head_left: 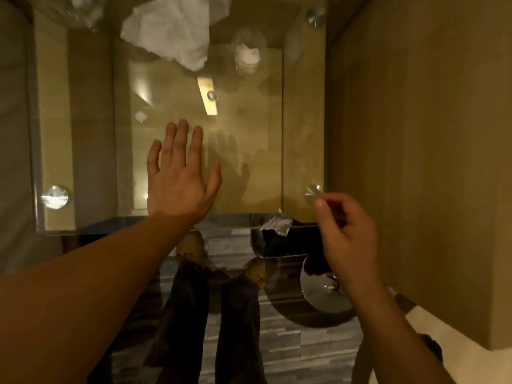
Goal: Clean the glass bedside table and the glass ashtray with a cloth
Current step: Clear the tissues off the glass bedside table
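The glass bedside table [302, 120] fills the upper half of the head view, its clear top held by round metal studs at the corners. A crumpled white cloth [169, 26] lies on the glass at the far edge, with no hand on it. A round clear glass piece, probably the ashtray [66, 9], sits at the far left corner, partly cut off by the frame. My left hand [177, 173] is spread flat, fingers apart, over the near middle of the glass. My right hand [346, 231] hovers at the near right corner, fingers curled in, with nothing visible in it.
A small clear glass holding something white [248, 55] stands right of the cloth. Below the table's front edge is a metal bin [285, 245] with a black liner and crumpled paper, its shiny lid [324, 292] beside it. A wooden panel [415, 162] rises at the right, bedding [13, 134] at the left.
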`<state>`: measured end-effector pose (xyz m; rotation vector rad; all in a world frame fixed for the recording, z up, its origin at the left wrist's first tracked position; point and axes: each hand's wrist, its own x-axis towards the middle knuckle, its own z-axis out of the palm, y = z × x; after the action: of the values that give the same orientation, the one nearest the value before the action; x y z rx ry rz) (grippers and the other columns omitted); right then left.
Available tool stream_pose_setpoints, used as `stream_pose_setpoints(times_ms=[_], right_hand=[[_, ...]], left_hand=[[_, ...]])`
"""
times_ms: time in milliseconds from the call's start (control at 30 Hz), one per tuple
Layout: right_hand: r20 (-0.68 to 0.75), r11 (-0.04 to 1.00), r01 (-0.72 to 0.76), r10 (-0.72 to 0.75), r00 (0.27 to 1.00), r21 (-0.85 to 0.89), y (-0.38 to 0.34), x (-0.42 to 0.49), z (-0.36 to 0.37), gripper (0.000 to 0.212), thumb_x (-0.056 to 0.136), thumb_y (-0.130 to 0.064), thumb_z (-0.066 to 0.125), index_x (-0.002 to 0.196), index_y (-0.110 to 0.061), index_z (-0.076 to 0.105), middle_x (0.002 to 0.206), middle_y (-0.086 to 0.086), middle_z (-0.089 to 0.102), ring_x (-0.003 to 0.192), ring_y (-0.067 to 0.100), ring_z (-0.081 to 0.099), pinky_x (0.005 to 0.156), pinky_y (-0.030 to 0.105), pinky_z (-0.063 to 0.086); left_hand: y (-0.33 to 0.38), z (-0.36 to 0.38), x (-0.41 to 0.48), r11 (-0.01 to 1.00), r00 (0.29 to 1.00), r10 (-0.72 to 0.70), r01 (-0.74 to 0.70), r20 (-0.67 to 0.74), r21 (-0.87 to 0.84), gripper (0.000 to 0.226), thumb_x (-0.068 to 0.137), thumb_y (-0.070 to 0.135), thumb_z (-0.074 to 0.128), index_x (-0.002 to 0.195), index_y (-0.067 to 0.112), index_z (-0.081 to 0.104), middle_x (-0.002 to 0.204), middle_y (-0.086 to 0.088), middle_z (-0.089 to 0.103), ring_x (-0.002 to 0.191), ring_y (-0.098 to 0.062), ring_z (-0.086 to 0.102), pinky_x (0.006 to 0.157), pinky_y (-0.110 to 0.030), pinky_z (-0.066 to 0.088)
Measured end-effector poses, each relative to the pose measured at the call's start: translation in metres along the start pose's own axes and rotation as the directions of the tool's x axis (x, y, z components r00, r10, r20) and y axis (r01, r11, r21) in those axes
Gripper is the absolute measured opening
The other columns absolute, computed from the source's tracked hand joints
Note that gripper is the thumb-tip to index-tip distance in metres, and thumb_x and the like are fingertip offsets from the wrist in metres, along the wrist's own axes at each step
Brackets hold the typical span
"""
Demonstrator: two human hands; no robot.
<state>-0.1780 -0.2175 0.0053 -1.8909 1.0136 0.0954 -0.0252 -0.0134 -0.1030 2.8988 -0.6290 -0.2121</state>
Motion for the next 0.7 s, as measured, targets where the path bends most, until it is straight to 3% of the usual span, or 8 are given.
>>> stream_pose_setpoints(times_ms=[67, 200, 333, 500, 700], right_hand=[[0.004, 0.996, 0.095, -0.095, 0.996, 0.004, -0.028, 0.032, 0.011, 0.012, 0.098, -0.035, 0.062, 0.11, -0.035, 0.064, 0.104, -0.018, 0.068, 0.096, -0.003, 0.064, 0.077, 0.012, 0.053], [-0.022, 0.965, 0.262, -0.262, 0.965, -0.027, -0.072, 0.11, 0.047, 0.041, 0.094, -0.039, 0.068, 0.131, -0.023, 0.058, 0.126, -0.008, 0.058, 0.104, 0.003, 0.06, 0.082, 0.018, 0.052], [-0.028, 0.943, 0.332, -0.332, 0.943, -0.023, -0.106, 0.168, 0.082, 0.068, 0.087, -0.043, 0.076, 0.144, -0.016, 0.049, 0.136, -0.001, 0.049, 0.102, 0.009, 0.057, 0.084, 0.016, 0.049], [-0.023, 0.943, 0.331, -0.332, 0.943, -0.019, -0.119, 0.201, 0.112, 0.07, 0.08, -0.042, 0.083, 0.138, -0.014, 0.055, 0.135, 0.006, 0.057, 0.116, 0.012, 0.055, 0.099, 0.032, 0.051], [-0.052, 0.958, 0.284, -0.282, 0.958, 0.042, -0.114, 0.202, 0.117, 0.065, 0.08, -0.037, 0.084, 0.135, -0.012, 0.059, 0.128, 0.005, 0.064, 0.114, 0.018, 0.063, 0.098, 0.037, 0.055]], left_hand=[[-0.001, 0.0, 0.001, 1.0, 1.0, -0.006, 0.006, 0.009, -0.007, 0.071, 0.104, 0.049, 0.041, 0.163, 0.014, 0.024, 0.172, -0.013, 0.017, 0.16, -0.027, 0.009, 0.128, -0.05, 0.009], [0.0, 0.001, 0.004, 1.0, 1.0, -0.012, 0.012, 0.019, -0.006, 0.072, 0.103, 0.051, 0.039, 0.162, 0.013, 0.025, 0.172, -0.013, 0.017, 0.16, -0.026, 0.009, 0.128, -0.049, 0.007], [-0.001, 0.002, 0.006, 1.0, 1.0, -0.016, 0.016, 0.024, 0.005, 0.073, 0.101, 0.053, 0.034, 0.162, 0.013, 0.027, 0.172, -0.013, 0.019, 0.16, -0.026, 0.01, 0.128, -0.05, 0.009], [-0.003, 0.003, 0.006, 1.0, 1.0, -0.005, 0.005, -0.003, 0.014, 0.072, 0.101, 0.051, 0.037, 0.16, 0.011, 0.031, 0.17, -0.015, 0.023, 0.16, -0.028, 0.015, 0.127, -0.052, 0.013], [-0.004, 0.003, 0.007, 1.0, 1.0, -0.002, 0.002, 0.005, 0.018, 0.072, 0.101, 0.051, 0.038, 0.161, 0.011, 0.03, 0.171, -0.015, 0.021, 0.16, -0.028, 0.014, 0.127, -0.051, 0.012]])
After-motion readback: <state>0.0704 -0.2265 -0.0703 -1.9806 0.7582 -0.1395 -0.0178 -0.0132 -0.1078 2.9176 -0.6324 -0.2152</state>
